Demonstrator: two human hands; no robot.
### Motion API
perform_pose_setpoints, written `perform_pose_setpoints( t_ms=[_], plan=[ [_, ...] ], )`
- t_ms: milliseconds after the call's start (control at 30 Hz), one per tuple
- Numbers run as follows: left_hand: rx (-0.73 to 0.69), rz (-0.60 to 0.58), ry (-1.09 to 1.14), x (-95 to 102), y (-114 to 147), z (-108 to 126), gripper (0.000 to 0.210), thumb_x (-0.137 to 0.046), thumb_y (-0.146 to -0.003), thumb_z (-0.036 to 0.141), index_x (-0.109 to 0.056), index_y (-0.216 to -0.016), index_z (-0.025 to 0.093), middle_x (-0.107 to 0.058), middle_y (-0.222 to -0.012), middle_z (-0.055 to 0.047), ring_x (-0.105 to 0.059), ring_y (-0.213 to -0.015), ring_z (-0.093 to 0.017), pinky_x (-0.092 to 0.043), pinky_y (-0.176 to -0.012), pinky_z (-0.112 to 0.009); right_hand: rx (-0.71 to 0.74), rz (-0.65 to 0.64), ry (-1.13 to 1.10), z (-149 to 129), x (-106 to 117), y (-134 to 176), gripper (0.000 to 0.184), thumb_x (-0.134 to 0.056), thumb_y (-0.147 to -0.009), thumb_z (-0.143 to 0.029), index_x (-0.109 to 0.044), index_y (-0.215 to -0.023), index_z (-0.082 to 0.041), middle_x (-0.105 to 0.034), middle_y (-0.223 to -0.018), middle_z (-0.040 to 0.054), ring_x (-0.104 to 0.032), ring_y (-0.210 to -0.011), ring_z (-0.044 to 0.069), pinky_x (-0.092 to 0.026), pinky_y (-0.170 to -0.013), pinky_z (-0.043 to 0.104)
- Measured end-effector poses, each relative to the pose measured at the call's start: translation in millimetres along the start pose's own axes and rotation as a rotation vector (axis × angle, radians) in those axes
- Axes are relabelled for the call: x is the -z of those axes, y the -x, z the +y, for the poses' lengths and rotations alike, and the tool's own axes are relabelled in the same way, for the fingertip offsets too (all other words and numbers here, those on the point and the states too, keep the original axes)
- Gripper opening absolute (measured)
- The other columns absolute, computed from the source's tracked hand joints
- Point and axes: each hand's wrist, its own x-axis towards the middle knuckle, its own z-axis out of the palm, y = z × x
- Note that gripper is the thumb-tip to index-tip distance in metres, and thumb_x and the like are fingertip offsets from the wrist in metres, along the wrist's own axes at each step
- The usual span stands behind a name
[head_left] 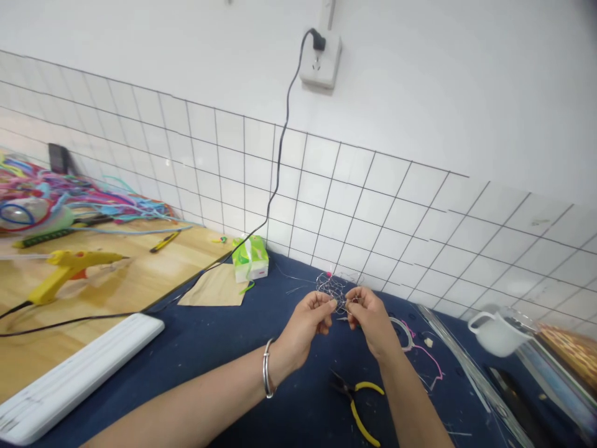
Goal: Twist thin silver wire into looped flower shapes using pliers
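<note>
My left hand (313, 320) pinches the near side of a tangle of thin silvery wire (329, 285), thumb and forefinger closed on it. Facing it, my right hand (368, 316) grips the same wire at its right side, fingertips pressed together. A small red spot shows on top of the wire tangle. The exact bit of wire between the fingertips is too small to make out. Below the hands, pliers with yellow handles (361, 414) lie on the dark blue mat (261, 379). Loose wire ends stretch left from the tangle.
A green tissue pack (250, 258) and brown paper (212, 286) lie behind on the left. Farther left are a yellow glue gun (69, 267), a white bar (88, 373) and colourful pipe cleaners (93, 193). On the right are long wires (466, 354) and a white cup (501, 333). A black cord (278, 155) hangs from the wall.
</note>
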Motion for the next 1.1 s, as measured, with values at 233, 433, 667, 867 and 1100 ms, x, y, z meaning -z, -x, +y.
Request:
perform_pose_setpoints(
  t_ms=[233, 433, 667, 867, 1100],
  plan=[
    [-0.018, 0.031, -0.041, 0.9, -0.6, 0.5, 0.025, -0.064, -0.072, 0.038, -0.054, -0.078, 0.016, -0.052, -0.057, 0.003, -0.047, -0.050, -0.009, -0.034, -0.048, -0.021, 0.001, 0.004, 0.021, -4.2, -3.9, 3.3, 0.011, -0.054, -0.068, -0.021, -0.051, -0.078, -0.019, -0.047, -0.044, -0.0085, -0.042, -0.037, 0.008, -0.035, -0.037, 0.019],
    [-0.075, 0.061, -0.058, 3.0, -3.0, 4.5, 0.026, -0.062, -0.074, 0.040, -0.055, -0.079, 0.016, -0.054, -0.060, 0.002, -0.046, -0.051, -0.008, -0.034, -0.048, -0.020, -0.007, 0.001, 0.032, -8.8, -1.8, 4.2, 0.011, -0.053, -0.068, -0.020, -0.051, -0.079, -0.019, -0.048, -0.045, -0.0080, -0.043, -0.037, 0.008, -0.036, -0.039, 0.020],
    [-0.120, 0.077, -0.095, 9.4, -9.7, 4.7, 0.023, -0.058, -0.078, 0.039, -0.054, -0.077, 0.017, -0.052, -0.059, 0.003, -0.045, -0.051, -0.008, -0.033, -0.048, -0.020, -0.016, -0.015, 0.045, -10.6, -1.5, 5.3, 0.012, -0.052, -0.069, -0.020, -0.050, -0.080, -0.019, -0.048, -0.046, -0.0080, -0.043, -0.038, 0.008, -0.036, -0.040, 0.020],
    [-0.154, 0.078, -0.098, 13.6, -13.5, 4.1, 0.017, -0.056, -0.079, 0.033, -0.053, -0.076, 0.017, -0.051, -0.060, 0.002, -0.045, -0.052, -0.009, -0.034, -0.048, -0.020, -0.019, -0.033, 0.052, -10.0, -0.9, 4.8, 0.012, -0.051, -0.069, -0.019, -0.050, -0.081, -0.018, -0.048, -0.046, -0.0074, -0.042, -0.039, 0.008, -0.036, -0.040, 0.020],
    [-0.160, 0.079, -0.098, 14.7, -14.7, 2.5, 0.015, -0.056, -0.078, 0.031, -0.052, -0.074, 0.017, -0.051, -0.060, 0.002, -0.045, -0.052, -0.009, -0.034, -0.048, -0.020, -0.022, -0.043, 0.048, -7.6, -0.5, 4.8, 0.012, -0.050, -0.068, -0.019, -0.049, -0.080, -0.019, -0.047, -0.046, -0.0076, -0.042, -0.040, 0.008, -0.036, -0.040, 0.020]
  ],
)
